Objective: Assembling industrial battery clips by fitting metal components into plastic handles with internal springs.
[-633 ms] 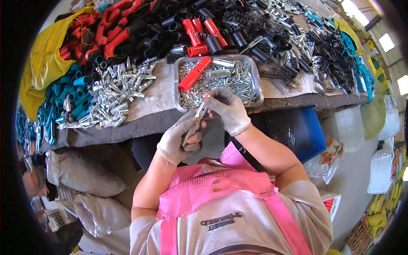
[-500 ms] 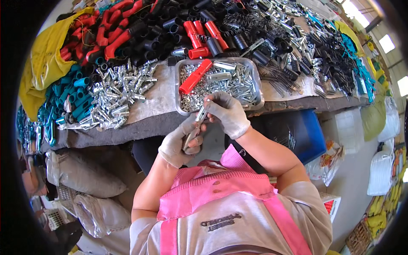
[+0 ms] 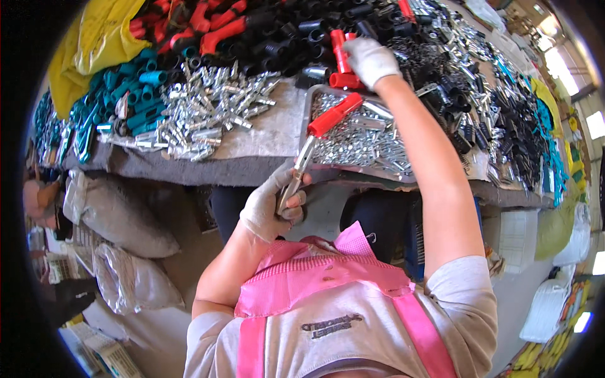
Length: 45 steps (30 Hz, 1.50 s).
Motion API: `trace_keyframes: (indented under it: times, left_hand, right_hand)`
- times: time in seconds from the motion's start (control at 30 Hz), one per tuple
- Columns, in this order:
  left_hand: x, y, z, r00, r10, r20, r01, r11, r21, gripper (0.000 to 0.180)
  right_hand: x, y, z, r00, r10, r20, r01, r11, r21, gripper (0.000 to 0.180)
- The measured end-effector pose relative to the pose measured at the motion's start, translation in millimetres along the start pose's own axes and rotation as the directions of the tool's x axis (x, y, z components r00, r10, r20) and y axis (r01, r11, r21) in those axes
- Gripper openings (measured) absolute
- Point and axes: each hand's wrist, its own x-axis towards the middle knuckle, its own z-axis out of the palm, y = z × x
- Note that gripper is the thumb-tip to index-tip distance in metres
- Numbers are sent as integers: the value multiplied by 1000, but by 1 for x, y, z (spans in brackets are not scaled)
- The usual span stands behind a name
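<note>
My left hand (image 3: 272,205), in a whitish glove, is closed around a slim silver metal piece (image 3: 303,159) that slants up to the right. In the picture its upper end meets the lower end of a red plastic tube (image 3: 335,115) lying over the metal tray (image 3: 307,116); whether they touch I cannot tell. My right hand (image 3: 373,62), gloved too, reaches over the tray's far edge, on top of the red and black tubes. Beside its fingers stands a red tube (image 3: 340,53), with another red tube (image 3: 345,80) lying below. The right fingertips and anything under them are hidden.
Small nuts and metal pins (image 3: 359,146) fill the tray. Left of it lie silver metal fittings (image 3: 211,113), teal tubes (image 3: 135,94) and a yellow sack (image 3: 94,38). Black parts (image 3: 277,53) and red handles (image 3: 220,34) are heaped behind. The table's grey cloth edge (image 3: 189,170) runs in front.
My right hand has left the metal piece and stretched forward to the tubes behind the tray. My left hand still holds the piece. The whole view has shifted, so the table sits farther right.
</note>
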Motion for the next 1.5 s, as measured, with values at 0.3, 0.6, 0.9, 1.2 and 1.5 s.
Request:
trace_keyframes:
  times: [0.3,0.6,0.9,1.2,1.5]
  left_hand:
    - [-7,7,-2,997,56,44,-61,991,121,28]
    - [-9,1,3,999,44,-2,-42,956,289,31]
    - [-25,-2,-6,985,137,-102,-70,871,487,39]
    - [-29,-24,-36,984,144,-109,-97,931,353,23]
    - [-60,14,-31,989,150,-9,-136,919,371,36]
  right_hand:
    - [-127,-60,-80,934,130,333,-340,39,940,11]
    - [-152,-108,-106,930,-356,-97,347,757,553,19]
    - [-134,-139,-112,780,-621,-81,591,687,423,12]
    - [-135,-164,-108,637,-768,-57,736,586,339,8]
    - [-131,-150,-112,951,-231,-206,307,618,724,13]
